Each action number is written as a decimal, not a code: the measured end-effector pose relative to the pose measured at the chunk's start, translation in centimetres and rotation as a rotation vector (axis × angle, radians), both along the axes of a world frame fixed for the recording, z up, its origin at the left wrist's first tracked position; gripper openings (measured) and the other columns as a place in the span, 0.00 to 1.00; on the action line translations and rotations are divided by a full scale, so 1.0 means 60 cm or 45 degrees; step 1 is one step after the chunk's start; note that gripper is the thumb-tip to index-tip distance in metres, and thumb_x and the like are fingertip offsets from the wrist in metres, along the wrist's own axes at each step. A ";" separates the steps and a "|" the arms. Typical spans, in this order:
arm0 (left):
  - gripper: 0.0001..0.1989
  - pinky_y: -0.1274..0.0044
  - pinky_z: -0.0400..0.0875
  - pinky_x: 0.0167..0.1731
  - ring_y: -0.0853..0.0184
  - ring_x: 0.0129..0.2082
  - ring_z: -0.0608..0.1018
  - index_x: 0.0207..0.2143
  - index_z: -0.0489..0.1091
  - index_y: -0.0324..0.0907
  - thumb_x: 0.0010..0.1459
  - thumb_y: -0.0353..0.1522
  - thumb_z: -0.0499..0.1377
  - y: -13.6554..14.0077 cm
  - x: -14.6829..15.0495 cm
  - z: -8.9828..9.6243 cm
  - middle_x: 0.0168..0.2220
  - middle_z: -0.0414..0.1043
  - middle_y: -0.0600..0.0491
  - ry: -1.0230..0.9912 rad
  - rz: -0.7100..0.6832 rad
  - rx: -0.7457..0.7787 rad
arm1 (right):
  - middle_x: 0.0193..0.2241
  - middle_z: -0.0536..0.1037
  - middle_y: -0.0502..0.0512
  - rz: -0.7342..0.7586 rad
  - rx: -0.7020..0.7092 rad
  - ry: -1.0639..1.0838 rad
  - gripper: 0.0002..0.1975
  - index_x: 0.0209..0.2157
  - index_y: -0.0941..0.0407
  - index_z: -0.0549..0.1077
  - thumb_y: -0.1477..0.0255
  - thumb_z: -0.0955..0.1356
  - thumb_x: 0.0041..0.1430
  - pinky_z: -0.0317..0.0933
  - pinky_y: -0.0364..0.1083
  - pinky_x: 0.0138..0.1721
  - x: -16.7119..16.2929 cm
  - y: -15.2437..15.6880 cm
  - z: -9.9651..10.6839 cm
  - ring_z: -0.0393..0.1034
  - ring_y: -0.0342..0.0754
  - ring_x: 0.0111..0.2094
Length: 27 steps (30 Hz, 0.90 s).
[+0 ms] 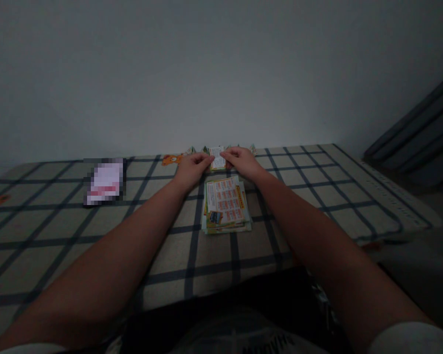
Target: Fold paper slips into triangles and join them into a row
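One lettered garment [236, 338] shows below the checked table's [177, 255] near edge. By the far edge, left hand [192, 169] and right hand [243, 161] pinch one printed card [217, 157]; one paper stack [227, 201] lies nearer.

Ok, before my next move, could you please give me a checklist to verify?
1. Left hand touches the small printed paper: ok, left side.
2. Right hand touches it too: ok, right side.
3. Paper stack squared up: not ok, edges uneven.
4. Stack resting on the checked cloth: ok.
5. Pixelated device apart from both hands: ok.
6. Small pieces behind the hands, whole shape: cannot tell, partly hidden.
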<state>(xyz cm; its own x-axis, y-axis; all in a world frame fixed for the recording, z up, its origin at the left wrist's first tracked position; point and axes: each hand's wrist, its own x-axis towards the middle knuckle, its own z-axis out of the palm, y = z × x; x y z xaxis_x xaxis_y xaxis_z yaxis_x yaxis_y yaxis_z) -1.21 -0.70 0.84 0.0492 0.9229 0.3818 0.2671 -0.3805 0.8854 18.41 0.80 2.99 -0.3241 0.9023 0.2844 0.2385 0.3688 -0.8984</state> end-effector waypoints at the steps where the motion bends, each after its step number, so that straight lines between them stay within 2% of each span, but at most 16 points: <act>1: 0.15 0.75 0.64 0.29 0.68 0.26 0.69 0.28 0.76 0.41 0.54 0.45 0.64 -0.001 0.000 0.001 0.26 0.73 0.54 0.010 0.032 0.026 | 0.24 0.72 0.50 0.023 -0.027 0.020 0.14 0.26 0.56 0.70 0.65 0.68 0.65 0.63 0.44 0.34 -0.001 -0.001 0.000 0.67 0.43 0.28; 6: 0.14 0.76 0.65 0.29 0.69 0.26 0.69 0.26 0.74 0.41 0.54 0.43 0.64 -0.006 0.003 0.007 0.25 0.72 0.55 0.031 0.103 0.082 | 0.23 0.73 0.49 0.059 -0.095 0.034 0.08 0.28 0.56 0.71 0.71 0.69 0.62 0.63 0.43 0.33 -0.003 0.000 -0.001 0.68 0.43 0.27; 10: 0.16 0.77 0.62 0.26 0.70 0.24 0.68 0.25 0.73 0.42 0.53 0.45 0.65 -0.005 0.005 0.005 0.23 0.69 0.56 -0.018 0.059 0.037 | 0.22 0.69 0.47 -0.018 -0.024 -0.034 0.10 0.27 0.55 0.68 0.71 0.69 0.63 0.59 0.43 0.31 -0.002 0.001 0.000 0.65 0.42 0.26; 15: 0.14 0.77 0.62 0.25 0.71 0.23 0.68 0.29 0.74 0.41 0.50 0.43 0.67 -0.002 0.006 0.003 0.24 0.70 0.56 -0.111 -0.078 -0.025 | 0.22 0.69 0.47 -0.043 -0.008 -0.040 0.11 0.27 0.55 0.67 0.71 0.69 0.63 0.59 0.43 0.31 0.000 0.003 -0.001 0.64 0.42 0.26; 22: 0.12 0.78 0.60 0.25 0.72 0.22 0.67 0.26 0.67 0.43 0.50 0.39 0.65 0.007 0.004 -0.002 0.22 0.67 0.58 -0.121 0.009 0.004 | 0.26 0.73 0.49 0.043 -0.144 0.091 0.02 0.34 0.55 0.71 0.73 0.69 0.62 0.65 0.44 0.32 -0.006 0.001 -0.003 0.70 0.43 0.27; 27: 0.12 0.78 0.58 0.23 0.72 0.21 0.66 0.25 0.66 0.43 0.50 0.38 0.65 0.005 0.004 -0.002 0.21 0.66 0.58 -0.143 -0.052 -0.007 | 0.27 0.72 0.47 -0.013 -0.116 0.053 0.05 0.32 0.55 0.69 0.77 0.68 0.61 0.63 0.42 0.30 -0.007 0.004 -0.001 0.66 0.40 0.25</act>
<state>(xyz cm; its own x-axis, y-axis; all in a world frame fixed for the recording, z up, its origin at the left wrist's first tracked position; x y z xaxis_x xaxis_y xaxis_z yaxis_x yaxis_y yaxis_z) -0.97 -0.40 0.69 0.0440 0.9231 0.3819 0.1507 -0.3840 0.9109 17.98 1.03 2.91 -0.3048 0.9281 0.2141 0.2034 0.2830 -0.9373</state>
